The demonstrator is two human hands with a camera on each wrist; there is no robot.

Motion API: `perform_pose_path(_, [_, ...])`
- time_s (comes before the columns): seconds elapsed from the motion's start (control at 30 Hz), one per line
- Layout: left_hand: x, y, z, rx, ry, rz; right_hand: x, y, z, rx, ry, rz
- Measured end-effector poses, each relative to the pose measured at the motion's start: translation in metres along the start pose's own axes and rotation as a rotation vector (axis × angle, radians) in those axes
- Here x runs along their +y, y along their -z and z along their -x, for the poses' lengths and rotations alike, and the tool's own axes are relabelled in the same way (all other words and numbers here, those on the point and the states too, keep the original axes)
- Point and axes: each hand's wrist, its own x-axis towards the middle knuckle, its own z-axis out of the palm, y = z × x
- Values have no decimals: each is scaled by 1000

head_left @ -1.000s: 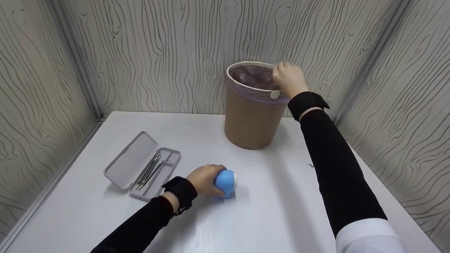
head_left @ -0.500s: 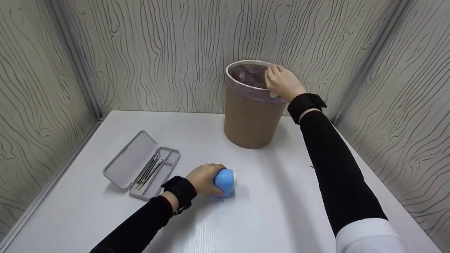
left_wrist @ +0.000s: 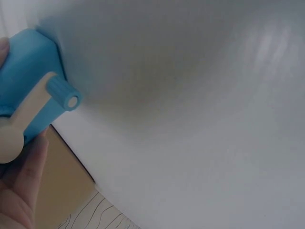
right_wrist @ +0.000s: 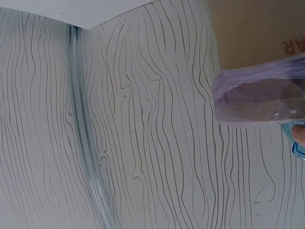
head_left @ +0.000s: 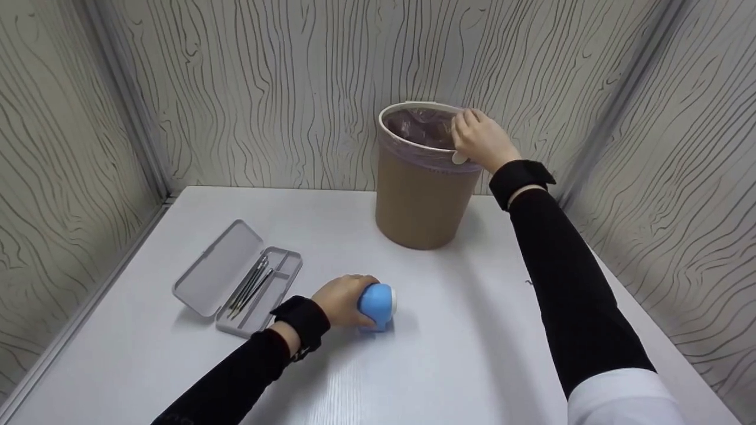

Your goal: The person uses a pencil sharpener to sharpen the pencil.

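My left hand (head_left: pixel 342 301) grips a blue pencil sharpener (head_left: pixel 377 304) low over the white table, its pale end facing right. In the left wrist view the sharpener's crank (left_wrist: pixel 33 102) shows, a cream arm with a blue knob. My right hand (head_left: pixel 487 141) is over the right rim of a brown waste bin (head_left: pixel 419 200), fingers bent down toward its opening. At the right edge of the right wrist view a fingertip (right_wrist: pixel 299 135) lies against a translucent blue piece (right_wrist: pixel 298 150); most of that piece is out of frame.
A grey pencil case (head_left: pixel 215 277) lies unfolded at the left of the table, with several pencils (head_left: pixel 253 289) in one compartment. The bin has a purple plastic liner (right_wrist: pixel 257 90) folded over its rim. Wood-patterned panels (head_left: pixel 283 94) enclose the table at the back and sides.
My right hand has shifted left over the bin's opening, then slightly back right, its fingers pointing farther inward than before. My left hand and the sharpener have stayed in place.
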Motion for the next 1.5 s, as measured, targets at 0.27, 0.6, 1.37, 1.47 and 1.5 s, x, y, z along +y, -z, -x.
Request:
perform_pose_path(0.27, [0, -1, 1, 5, 4, 9, 4, 4, 5, -77, -204, -210])
perform_pose_path(0.6, [0, 1, 1, 4, 18, 4, -1, 11, 11, -131, -650, -630])
perform_pose_path(1.37, [-1, 0, -1, 8, -8, -10, -34, 46, 69, 103, -992, -1372])
perform_pose_path(1.47, [-1, -1, 0, 9, -11, -7, -50, 51, 81, 73, -955, -1449])
perform_pose_path(1.5, [0, -1, 0, 9, -13, -4, -57, 51, 86, 61, -944, -1474])
